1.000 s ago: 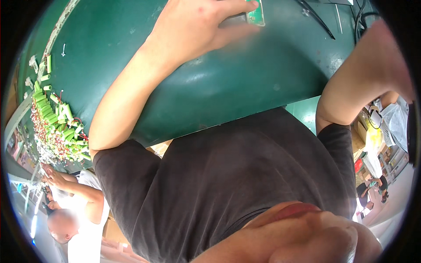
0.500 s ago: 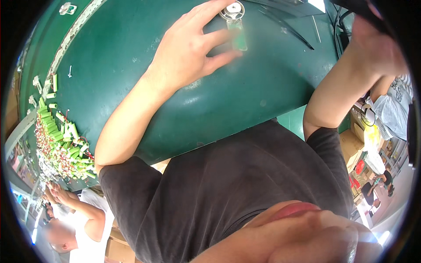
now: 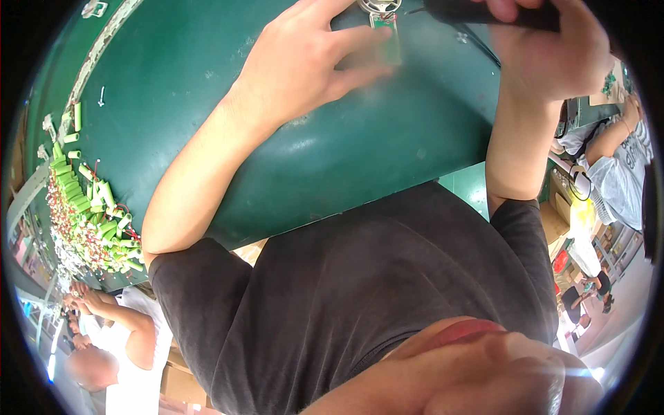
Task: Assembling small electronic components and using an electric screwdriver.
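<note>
Evidently one small green circuit board (image 3: pixel 384 25) is at the centre of things, near the top edge of the view above the dark green tabletop (image 3: pixel 332 162), its upper end just beside or joined to one round, spoked, silvery piece (image 3: pixel 380 5); I cannot tell which. It looks light, stiff and rather smooth, so it would probably slide easily and suffer if bent or scratched; the long edges seem the best place to take hold, with fingers off its face. The round piece seems rigid too, best held by its rim.

The left hand (image 3: pixel 297 66) has its fingers spread, the index finger lying over the board and the thumb at its lower end; blur hides whether they pinch it or merely steady it. The right hand (image 3: pixel 550 62), raised to the right, is wrapped around one dark tool (image 3: pixel 453 12), whose thin tip points toward the round piece but stands apart from it.

Further out, one slim dark strip (image 3: pixel 482 43) lies partly behind the right hand. Toward the left lie one small pin-like piece (image 3: pixel 102 97) and, by the table's edge, a heap of green cylinders (image 3: pixel 86 194) with red wires among them, too jumbled to count; three more lie loose above it. Beyond the table, one person in white (image 3: pixel 131 346) sits at left, and one in pale grey (image 3: pixel 619 152) at right.
</note>
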Motion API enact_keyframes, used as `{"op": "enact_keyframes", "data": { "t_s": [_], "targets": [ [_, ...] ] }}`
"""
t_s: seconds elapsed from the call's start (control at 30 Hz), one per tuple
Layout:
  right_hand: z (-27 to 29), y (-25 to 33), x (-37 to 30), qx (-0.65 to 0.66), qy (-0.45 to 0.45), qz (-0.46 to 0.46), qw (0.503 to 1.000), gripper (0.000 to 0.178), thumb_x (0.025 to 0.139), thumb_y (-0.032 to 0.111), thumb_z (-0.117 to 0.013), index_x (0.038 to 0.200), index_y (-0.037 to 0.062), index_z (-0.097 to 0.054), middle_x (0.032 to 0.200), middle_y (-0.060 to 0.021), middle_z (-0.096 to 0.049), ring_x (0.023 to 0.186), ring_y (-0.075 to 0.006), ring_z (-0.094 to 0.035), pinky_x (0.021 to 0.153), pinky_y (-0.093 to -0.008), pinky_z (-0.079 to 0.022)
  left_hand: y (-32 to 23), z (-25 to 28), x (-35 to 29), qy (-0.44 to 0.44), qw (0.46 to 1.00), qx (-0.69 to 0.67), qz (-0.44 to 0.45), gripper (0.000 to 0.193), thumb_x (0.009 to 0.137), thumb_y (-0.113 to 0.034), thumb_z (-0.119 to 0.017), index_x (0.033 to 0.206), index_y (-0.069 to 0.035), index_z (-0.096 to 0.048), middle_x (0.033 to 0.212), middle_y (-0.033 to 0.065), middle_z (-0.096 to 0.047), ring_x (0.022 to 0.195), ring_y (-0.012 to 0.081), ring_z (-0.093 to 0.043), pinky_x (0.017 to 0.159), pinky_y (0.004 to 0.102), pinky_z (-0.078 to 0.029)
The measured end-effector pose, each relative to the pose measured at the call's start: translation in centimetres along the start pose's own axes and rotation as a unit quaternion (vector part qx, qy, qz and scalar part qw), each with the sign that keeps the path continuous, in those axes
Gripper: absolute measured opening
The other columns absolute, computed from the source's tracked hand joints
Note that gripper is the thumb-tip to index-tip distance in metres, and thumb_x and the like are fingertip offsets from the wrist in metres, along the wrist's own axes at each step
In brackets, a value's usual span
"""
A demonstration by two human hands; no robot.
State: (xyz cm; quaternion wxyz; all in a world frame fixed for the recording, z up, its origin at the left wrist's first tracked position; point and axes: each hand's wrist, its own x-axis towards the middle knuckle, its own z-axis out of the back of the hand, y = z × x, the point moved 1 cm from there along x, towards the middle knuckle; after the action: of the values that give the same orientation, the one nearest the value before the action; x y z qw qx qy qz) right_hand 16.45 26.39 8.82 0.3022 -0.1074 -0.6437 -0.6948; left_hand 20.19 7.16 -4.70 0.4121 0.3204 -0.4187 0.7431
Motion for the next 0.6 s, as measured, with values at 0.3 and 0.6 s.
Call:
{"op": "enact_keyframes", "data": {
  "t_s": [0.3, 0.6],
  "targets": [
    [-2.1, -1.9, -1.7, 0.048, 0.01, -0.031, 0.998, 0.021, 0.096, 0.012, -0.065, 0.113, 0.0076, -0.054, 0.067, -0.0026, -0.052, 0.046, -0.0116, -0.049, 0.048, -0.027, -0.048, -1.4, 1.2, 0.6, 0.048, 0.994, -0.034, 0.089, 0.029, 0.078, -0.015, -0.084, 0.103, -0.002, -0.075, 0.142, 0.0241, -0.054, 0.127, 0.0395, -0.059, 0.106, 0.0431, -0.05],
    [-3.1, -2.3, -1.8, 0.189, -0.028, -0.083, 0.978, 0.022, 0.094, -0.003, -0.061, 0.111, 0.0076, -0.052, 0.074, -0.004, -0.055, 0.051, -0.0109, -0.051, 0.051, -0.0262, -0.047, -3.4, 3.5, 3.6, 0.19, 0.964, 0.06, 0.173, 0.03, 0.077, -0.018, -0.084, 0.101, -0.003, -0.075, 0.141, 0.0229, -0.056, 0.125, 0.0393, -0.06, 0.104, 0.0437, -0.051]
  ]
}}
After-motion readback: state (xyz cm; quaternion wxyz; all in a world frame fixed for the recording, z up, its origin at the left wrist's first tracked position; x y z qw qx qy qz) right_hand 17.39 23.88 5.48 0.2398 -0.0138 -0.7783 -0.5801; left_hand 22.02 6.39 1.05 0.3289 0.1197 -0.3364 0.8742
